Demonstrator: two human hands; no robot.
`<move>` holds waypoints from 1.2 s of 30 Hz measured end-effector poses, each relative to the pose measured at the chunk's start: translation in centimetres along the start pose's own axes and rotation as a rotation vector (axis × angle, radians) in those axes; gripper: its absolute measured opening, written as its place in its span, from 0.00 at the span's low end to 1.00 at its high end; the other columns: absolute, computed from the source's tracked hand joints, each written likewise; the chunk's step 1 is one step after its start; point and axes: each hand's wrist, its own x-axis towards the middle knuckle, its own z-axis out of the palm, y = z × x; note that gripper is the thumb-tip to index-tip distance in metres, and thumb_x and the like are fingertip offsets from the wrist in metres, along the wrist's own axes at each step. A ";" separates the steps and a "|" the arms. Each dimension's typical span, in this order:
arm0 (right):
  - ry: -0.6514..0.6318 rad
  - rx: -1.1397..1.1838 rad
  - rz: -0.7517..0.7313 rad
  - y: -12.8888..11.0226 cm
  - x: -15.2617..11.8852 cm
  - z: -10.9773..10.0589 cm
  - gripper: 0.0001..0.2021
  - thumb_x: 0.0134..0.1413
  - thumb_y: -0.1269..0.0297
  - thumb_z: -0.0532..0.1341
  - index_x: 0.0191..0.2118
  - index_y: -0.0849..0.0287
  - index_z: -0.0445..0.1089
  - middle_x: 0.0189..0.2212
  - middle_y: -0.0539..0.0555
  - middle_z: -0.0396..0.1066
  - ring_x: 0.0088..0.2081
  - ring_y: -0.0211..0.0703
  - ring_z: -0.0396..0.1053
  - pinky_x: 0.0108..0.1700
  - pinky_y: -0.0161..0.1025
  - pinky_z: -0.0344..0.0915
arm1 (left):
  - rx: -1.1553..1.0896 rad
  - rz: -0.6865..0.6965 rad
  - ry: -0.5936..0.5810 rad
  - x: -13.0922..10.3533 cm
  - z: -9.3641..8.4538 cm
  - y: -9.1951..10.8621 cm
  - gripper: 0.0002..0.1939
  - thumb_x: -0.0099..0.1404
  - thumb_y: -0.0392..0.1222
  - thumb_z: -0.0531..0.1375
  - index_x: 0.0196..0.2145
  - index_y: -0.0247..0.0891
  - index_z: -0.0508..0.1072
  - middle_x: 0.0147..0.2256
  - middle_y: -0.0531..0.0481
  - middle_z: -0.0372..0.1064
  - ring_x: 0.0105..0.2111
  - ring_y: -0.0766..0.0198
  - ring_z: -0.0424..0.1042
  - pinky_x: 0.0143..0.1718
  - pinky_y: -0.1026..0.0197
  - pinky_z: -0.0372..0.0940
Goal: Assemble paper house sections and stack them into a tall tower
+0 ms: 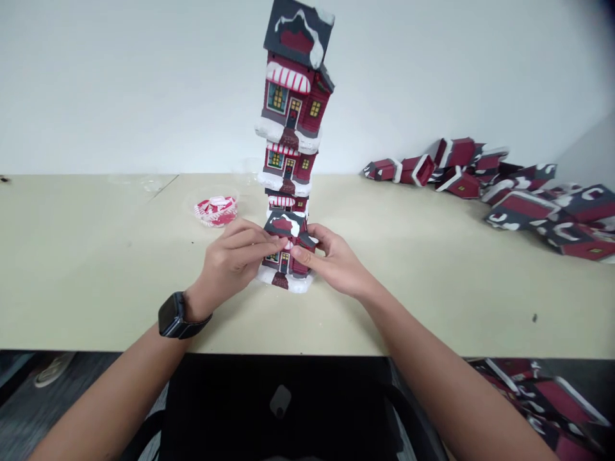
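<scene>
In front of the tall stack of houses (293, 109), at the near middle of the table (96, 269), I have my left hand (235, 259) and right hand (334, 259) pinching a small red house (287, 253) from both sides. A red-and-white dish (216, 210) lies left of the stack; a pile of loose houses (504, 186) lies far right.

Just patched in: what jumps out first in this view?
A tall leaning stack of red toy houses rises at the table's middle. In front of it the left hand and right hand pinch a small house from both sides. More red pieces lie in a heap at far right.
</scene>
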 end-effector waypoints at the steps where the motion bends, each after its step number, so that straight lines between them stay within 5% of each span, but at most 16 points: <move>1: 0.006 0.020 0.006 -0.1 0.0 0.2 0.27 0.54 0.44 0.74 0.52 0.54 0.73 0.52 0.56 0.78 0.50 0.49 0.76 0.52 0.46 0.75 | -0.009 0.011 0.002 0.0 0.0 0.2 0.14 0.72 0.29 0.63 0.46 0.48 0.82 0.36 0.53 0.81 0.41 0.62 0.78 0.42 0.57 0.75; 6: 0.039 0.154 0.000 -0.4 -0.3 0.8 0.25 0.52 0.49 0.77 0.50 0.53 0.72 0.51 0.54 0.76 0.47 0.47 0.78 0.48 0.43 0.77 | -0.088 -0.180 0.123 -0.3 0.6 0.6 0.10 0.70 0.37 0.68 0.48 0.45 0.80 0.43 0.48 0.80 0.45 0.58 0.77 0.48 0.53 0.74; 8: 0.034 0.177 -0.028 -0.6 -0.4 0.9 0.24 0.52 0.49 0.76 0.50 0.52 0.72 0.50 0.54 0.76 0.46 0.47 0.77 0.47 0.43 0.78 | -0.218 -0.356 0.145 -0.5 0.9 0.6 0.25 0.65 0.46 0.73 0.57 0.45 0.75 0.54 0.43 0.76 0.53 0.54 0.75 0.53 0.50 0.73; 11: 0.022 0.161 -0.051 -0.7 -0.7 0.8 0.25 0.53 0.49 0.76 0.52 0.51 0.70 0.48 0.53 0.77 0.46 0.48 0.77 0.48 0.44 0.78 | -0.624 -0.592 -0.014 -0.5 1.1 1.0 0.34 0.69 0.54 0.69 0.67 0.45 0.65 0.63 0.38 0.70 0.59 0.50 0.73 0.57 0.47 0.72; 16: 0.021 0.109 -0.026 -0.6 -1.1 0.6 0.25 0.53 0.49 0.76 0.52 0.49 0.70 0.45 0.53 0.79 0.42 0.49 0.78 0.43 0.45 0.79 | -1.009 -0.839 -0.084 0.0 1.2 1.9 0.31 0.65 0.53 0.72 0.60 0.39 0.71 0.57 0.37 0.75 0.55 0.49 0.77 0.56 0.48 0.72; 24: 0.008 0.067 -0.068 -0.1 -1.5 0.9 0.23 0.52 0.49 0.76 0.51 0.48 0.74 0.46 0.56 0.80 0.44 0.53 0.79 0.44 0.46 0.80 | -1.011 -0.880 -0.058 0.1 0.6 2.2 0.30 0.58 0.51 0.77 0.52 0.36 0.73 0.53 0.38 0.76 0.50 0.53 0.75 0.55 0.50 0.67; 36: 0.043 -0.073 -0.180 -1.6 -1.7 1.5 0.23 0.54 0.53 0.74 0.53 0.49 0.71 0.45 0.55 0.81 0.44 0.55 0.81 0.46 0.50 0.81 | -0.948 -0.766 -0.078 0.1 0.3 2.2 0.34 0.62 0.52 0.74 0.60 0.38 0.69 0.58 0.37 0.74 0.58 0.48 0.74 0.61 0.47 0.66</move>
